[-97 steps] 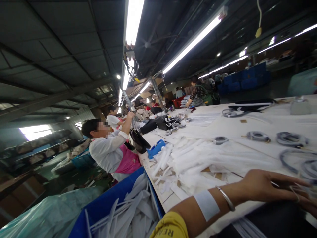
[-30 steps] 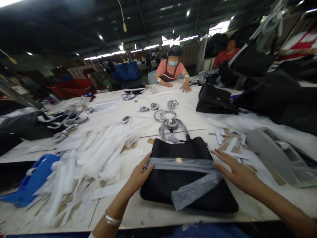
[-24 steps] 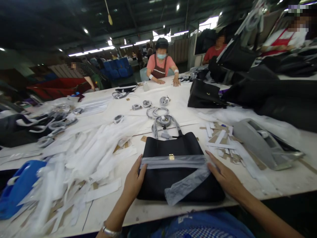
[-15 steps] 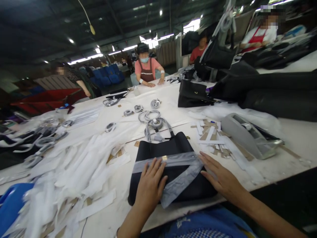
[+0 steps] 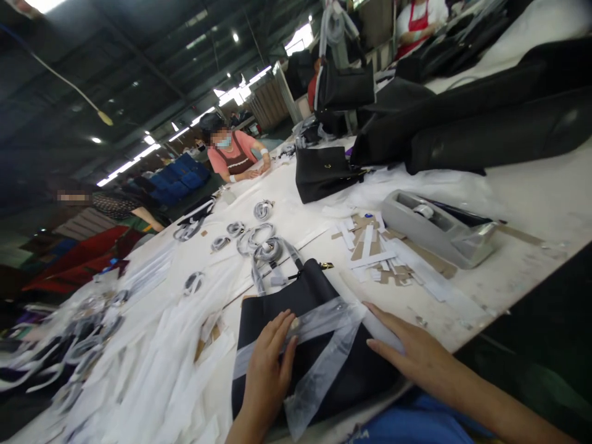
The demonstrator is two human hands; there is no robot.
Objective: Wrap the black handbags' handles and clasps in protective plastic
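Note:
A black handbag [image 5: 272, 311] lies in front of me, its handles [image 5: 268, 251] wrapped in grey-white film and pointing away. A translucent strip [image 5: 319, 367] crosses the bag's front and folds back diagonally at the right. My left hand [image 5: 271, 361] rests on the front and the strip, fingers stretched, close to a small metal fitting. At the right edge, my right hand [image 5: 411, 339] has its thumb and fingers apart. They touch a white padding strip [image 5: 377, 320] along that side, near the translucent strip's fold.
A grey tape dispenser [image 5: 430, 231] stands to the right beside scattered paper and card strips [image 5: 370, 246]. White foam strips [image 5: 152, 364] heap at left. Several wrapped strap coils [image 5: 263, 209] lie beyond the bag. A masked person [image 5: 235, 154] works across the table.
My view has tilted and swung right. The white padding along the bag's right edge shows more plainly now. Both hands stay on the bag.

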